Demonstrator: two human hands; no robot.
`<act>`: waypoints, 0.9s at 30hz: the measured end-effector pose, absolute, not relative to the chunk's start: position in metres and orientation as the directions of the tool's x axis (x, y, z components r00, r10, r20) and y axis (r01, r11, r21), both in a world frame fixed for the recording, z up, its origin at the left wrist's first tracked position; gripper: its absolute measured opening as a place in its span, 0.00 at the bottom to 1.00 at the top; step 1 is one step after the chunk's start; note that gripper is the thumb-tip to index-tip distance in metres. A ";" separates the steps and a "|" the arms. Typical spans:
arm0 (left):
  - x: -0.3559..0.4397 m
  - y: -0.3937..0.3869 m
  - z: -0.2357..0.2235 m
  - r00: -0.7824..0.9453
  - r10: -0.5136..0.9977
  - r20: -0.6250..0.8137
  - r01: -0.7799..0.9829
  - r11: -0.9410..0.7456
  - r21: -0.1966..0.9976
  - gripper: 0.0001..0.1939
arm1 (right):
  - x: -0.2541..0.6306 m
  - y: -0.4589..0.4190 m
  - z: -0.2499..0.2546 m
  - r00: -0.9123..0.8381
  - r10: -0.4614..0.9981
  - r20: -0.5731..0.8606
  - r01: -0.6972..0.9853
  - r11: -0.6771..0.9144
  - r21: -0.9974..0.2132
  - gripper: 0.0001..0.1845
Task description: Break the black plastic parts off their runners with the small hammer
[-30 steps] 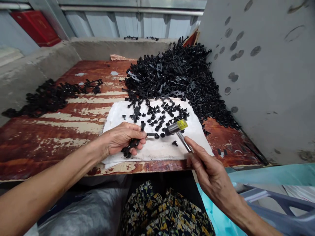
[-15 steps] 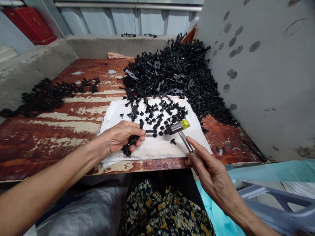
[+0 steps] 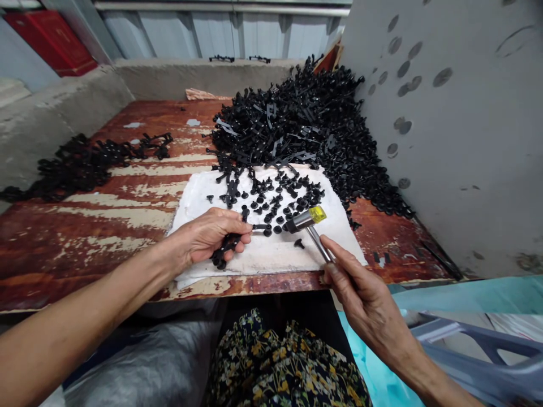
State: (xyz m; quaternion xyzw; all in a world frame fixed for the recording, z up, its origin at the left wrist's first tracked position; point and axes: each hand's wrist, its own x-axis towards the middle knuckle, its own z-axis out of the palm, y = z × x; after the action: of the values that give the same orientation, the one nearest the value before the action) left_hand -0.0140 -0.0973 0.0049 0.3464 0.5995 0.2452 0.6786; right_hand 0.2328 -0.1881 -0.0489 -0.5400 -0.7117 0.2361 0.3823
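Observation:
My left hand (image 3: 220, 230) is closed on a black plastic strip part (image 3: 260, 227), pinched between thumb and forefinger, its round end pointing right. More linked black pieces (image 3: 221, 253) hang under the curled fingers. My right hand (image 3: 356, 280) grips the metal handle of a small mallet (image 3: 306, 219) that has one dark face and one yellow face. The mallet head is over the cloth, just right of the strip's round end. Both hands are above a folded white cloth (image 3: 271, 257). Small black mushroom-shaped plugs (image 3: 278, 203) lie scattered on the cloth; one plug (image 3: 299, 243) sits below the mallet head.
A big heap of black plastic parts (image 3: 292, 118) rises behind the cloth against a grey panel (image 3: 458, 141). At the left lies a smaller pile of strips (image 3: 80, 167) on the worn red-brown tabletop (image 3: 106, 226). Low concrete walls (image 3: 178, 79) border the back and left.
Hardly anything differs. The mallet head has shifted very slightly left; both hands keep their grips.

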 end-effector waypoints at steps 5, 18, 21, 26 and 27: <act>-0.013 -0.099 0.004 0.146 0.766 -0.626 0.094 0.619 0.780 0.14 | 0.232 -0.189 -0.049 -0.143 0.943 0.302 0.576 0.327 -0.749 0.23; -0.008 -0.101 0.006 0.055 0.816 -0.575 0.182 0.558 0.810 0.14 | 0.226 -0.171 -0.031 -0.359 0.853 0.378 0.666 0.518 -0.537 0.26; -0.007 -0.100 0.006 0.038 0.820 -0.572 0.206 0.553 0.807 0.14 | 0.224 -0.170 -0.028 -0.376 0.843 0.384 0.672 0.534 -0.514 0.25; -0.006 -0.099 0.005 0.039 0.816 -0.577 0.264 0.549 0.793 0.12 | 0.222 -0.170 -0.025 -0.395 0.814 0.426 0.683 0.570 -0.457 0.27; -0.006 -0.099 0.005 0.039 0.819 -0.573 0.271 0.543 0.795 0.12 | 0.222 -0.170 -0.024 -0.408 0.811 0.420 0.695 0.574 -0.433 0.27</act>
State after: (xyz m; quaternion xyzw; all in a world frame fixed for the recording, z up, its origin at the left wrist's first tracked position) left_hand -0.0060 -0.0991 0.0048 0.4172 0.6528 0.2330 0.5878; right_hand 0.2224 -0.1700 -0.0243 -0.4517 -0.8336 0.0952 0.3034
